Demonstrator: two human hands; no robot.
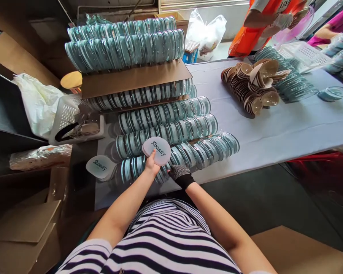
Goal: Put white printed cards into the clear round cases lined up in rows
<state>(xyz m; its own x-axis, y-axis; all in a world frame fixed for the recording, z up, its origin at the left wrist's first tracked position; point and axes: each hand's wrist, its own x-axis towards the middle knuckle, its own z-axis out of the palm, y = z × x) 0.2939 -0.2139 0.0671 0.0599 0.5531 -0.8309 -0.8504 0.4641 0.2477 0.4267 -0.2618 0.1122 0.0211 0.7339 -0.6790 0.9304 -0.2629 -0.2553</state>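
White printed lid (157,150) sits gripped in the bare left hand (151,166); the gloved right hand (179,173) (grip unclear) touches the nearest row of teal cases (205,152).

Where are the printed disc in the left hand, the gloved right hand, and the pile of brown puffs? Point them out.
printed disc (157,150), head view, on its white printed face.
right hand (180,173), head view, on the black glove's back.
brown puffs (253,85), head view, middle of the pile.
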